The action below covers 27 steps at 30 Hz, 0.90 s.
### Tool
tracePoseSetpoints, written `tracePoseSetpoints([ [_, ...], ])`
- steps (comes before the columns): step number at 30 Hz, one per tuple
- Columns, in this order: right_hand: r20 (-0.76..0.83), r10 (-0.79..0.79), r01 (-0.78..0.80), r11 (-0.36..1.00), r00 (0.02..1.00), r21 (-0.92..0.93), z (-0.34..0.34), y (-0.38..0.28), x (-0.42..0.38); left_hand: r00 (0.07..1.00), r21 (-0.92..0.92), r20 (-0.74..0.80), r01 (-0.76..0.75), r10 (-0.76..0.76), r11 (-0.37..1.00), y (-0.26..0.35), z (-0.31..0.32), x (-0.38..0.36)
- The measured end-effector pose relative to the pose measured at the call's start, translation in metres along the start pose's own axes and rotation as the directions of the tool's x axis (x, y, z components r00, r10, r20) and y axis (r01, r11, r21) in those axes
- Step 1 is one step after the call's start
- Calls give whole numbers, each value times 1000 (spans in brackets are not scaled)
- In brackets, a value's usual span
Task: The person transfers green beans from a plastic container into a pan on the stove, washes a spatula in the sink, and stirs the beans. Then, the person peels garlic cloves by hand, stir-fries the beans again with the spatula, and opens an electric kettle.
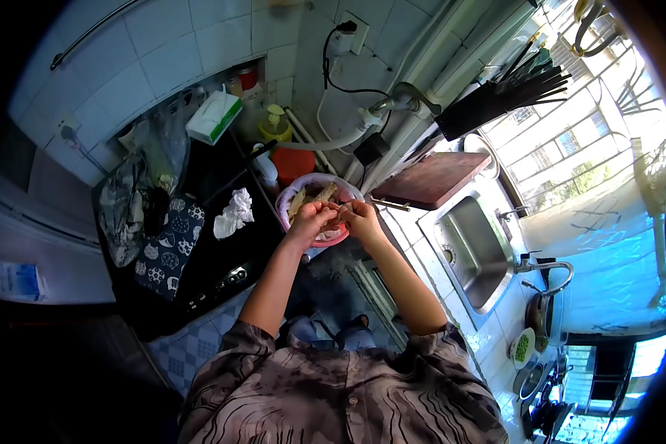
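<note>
Both of my hands meet over a pink bin (333, 240) lined with a pale bag. My left hand (314, 220) has its fingers curled at the bin's middle. Beside it, my right hand (360, 220) is closed, its fingertips touching the left ones. A small brownish piece shows between and under the fingers, too small to make out. Inside the bin lie yellowish-brown scraps (322, 194), partly hidden by the hands.
A crumpled white tissue (234, 214) lies on the black surface to the left, near a tissue box (214, 115). To the right are a cutting board (431, 180), a steel sink (475, 255) and a bowl of green pieces (522, 348).
</note>
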State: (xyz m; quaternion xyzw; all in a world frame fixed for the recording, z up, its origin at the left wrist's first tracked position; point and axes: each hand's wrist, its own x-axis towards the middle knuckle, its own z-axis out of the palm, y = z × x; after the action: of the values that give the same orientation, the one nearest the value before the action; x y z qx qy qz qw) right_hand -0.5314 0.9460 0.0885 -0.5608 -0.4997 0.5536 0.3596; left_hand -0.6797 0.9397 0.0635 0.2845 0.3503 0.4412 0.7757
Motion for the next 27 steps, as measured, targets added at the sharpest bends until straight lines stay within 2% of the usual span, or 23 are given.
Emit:
tracePoseSetpoints([
  [3,34,51,-53,997,998,48,0,-2,-1,999,-21,27,-18,18,1000,-1,-2,4],
  [5,46,71,-79,976,996,201,0,-5,-3,997,-15,51,-53,54,998,1,-2,4],
  [9,36,54,-61,972,998,229,3,-7,-6,997,12,69,-45,44,999,5,-2,2],
  [11,-9,-27,29,966,1000,256,8,-3,-3,990,23,122,-71,68,997,8,-4,1],
  [15,-31,-29,35,973,999,228,12,2,3,989,39,131,-67,61,997,13,-11,-2],
  [17,12,5,-9,890,1000,457,11,1,4,993,-7,113,-26,27,1000,15,-15,-3],
  [19,-4,-7,8,878,1000,478,16,1,7,996,-71,89,-17,23,997,18,-22,-7],
  [20,-191,-88,162,894,978,419,20,3,9,997,-134,71,-8,18,991,21,-25,-11],
  [21,-364,-176,303,894,915,331,23,8,14,998,-133,62,-13,22,991,25,-26,-14],
  [22,-390,-263,368,902,882,225,21,22,22,997,-195,73,-15,30,981,29,-27,-18],
  [23,-385,-263,368,901,885,231,25,28,28,996,-256,85,-15,38,967,32,-27,-21],
  [24,-341,-405,393,913,848,-108,30,35,32,994,-315,103,5,28,949,36,-27,-24],
  [25,-254,-524,389,814,813,-432,33,43,36,995,-310,100,9,23,951,37,-27,-27],
  [26,-194,-588,379,705,785,-600,36,43,38,997,-291,76,-5,28,957,37,-28,-28],
  [27,-199,-587,380,709,785,-594,35,43,39,998,-270,53,-21,36,963,38,-28,-29],
])
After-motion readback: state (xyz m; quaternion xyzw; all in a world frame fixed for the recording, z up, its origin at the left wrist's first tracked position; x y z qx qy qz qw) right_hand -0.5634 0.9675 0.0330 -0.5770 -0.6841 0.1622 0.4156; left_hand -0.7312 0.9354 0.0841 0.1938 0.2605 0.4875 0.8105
